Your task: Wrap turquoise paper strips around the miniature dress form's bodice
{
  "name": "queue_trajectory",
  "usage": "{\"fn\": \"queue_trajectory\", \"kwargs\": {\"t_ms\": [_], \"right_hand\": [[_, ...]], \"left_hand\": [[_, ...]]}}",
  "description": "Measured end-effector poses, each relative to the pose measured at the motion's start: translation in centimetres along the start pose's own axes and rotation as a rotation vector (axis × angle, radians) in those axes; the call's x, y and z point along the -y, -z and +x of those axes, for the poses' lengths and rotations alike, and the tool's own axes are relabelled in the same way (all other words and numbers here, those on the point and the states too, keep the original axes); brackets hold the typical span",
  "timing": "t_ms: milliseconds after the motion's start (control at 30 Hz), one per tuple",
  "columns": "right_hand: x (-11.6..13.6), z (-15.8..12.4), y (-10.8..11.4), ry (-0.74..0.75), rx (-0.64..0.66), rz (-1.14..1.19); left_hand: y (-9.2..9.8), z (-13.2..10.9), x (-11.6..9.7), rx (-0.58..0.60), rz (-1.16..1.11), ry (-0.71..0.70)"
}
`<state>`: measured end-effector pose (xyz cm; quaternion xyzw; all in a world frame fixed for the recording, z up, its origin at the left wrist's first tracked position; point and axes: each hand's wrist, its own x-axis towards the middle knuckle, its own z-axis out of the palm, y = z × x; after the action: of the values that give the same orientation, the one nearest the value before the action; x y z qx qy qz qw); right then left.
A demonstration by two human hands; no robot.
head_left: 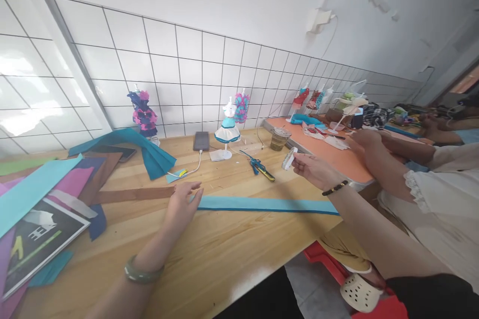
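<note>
My left hand, with a green bangle on its wrist, is low over the table at the left end of a long light-blue strip with a darker blue edge. Its thumb and fingers are apart and hold nothing; whether the fingertips touch the strip I cannot tell. A brown strip runs from the left up to this hand. To the right, my right hand pinches a small white roll of tape, raised above the table. Scissors with yellow-and-black handles lie between the hands, farther back.
Small dress forms stand along the tiled wall, one in a blue-and-white dress. Nearby are a charging phone and a jar. Coloured sheets and teal fabric lie left. A co-worker's arm rests at the orange table.
</note>
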<state>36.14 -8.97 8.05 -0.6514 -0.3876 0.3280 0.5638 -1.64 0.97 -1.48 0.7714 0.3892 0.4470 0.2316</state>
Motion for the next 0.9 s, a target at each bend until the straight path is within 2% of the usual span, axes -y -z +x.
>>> {"fn": "queue_trajectory", "kwargs": {"t_ms": [67, 200, 333, 467, 667, 900], "right_hand": [[0.6, -1.3, -2.5, -0.059, 0.047, 0.183], [0.6, -3.7, -8.8, -0.184, 0.121, 0.457], [-0.2, -5.0, -14.9, -0.271, 0.153, 0.614], [-0.7, -5.5, -19.2, -0.298, 0.171, 0.695], [-1.5, -5.8, -22.2, -0.275, 0.202, 0.756], [-2.5, -6.0, -22.8, -0.248, 0.203, 0.769]], "left_hand": [[-0.3, -0.2, -0.3, 0.006, -0.012, -0.049], [-0.6, -0.8, -1.3, 0.038, -0.033, -0.148], [-0.5, -1.1, -2.1, 0.043, -0.051, -0.206], [-0.3, -1.1, -2.3, -0.001, -0.072, -0.169], [-0.3, -0.9, -1.8, -0.066, -0.105, -0.023], [-0.6, -0.8, -1.7, -0.033, -0.239, 0.157]]}}
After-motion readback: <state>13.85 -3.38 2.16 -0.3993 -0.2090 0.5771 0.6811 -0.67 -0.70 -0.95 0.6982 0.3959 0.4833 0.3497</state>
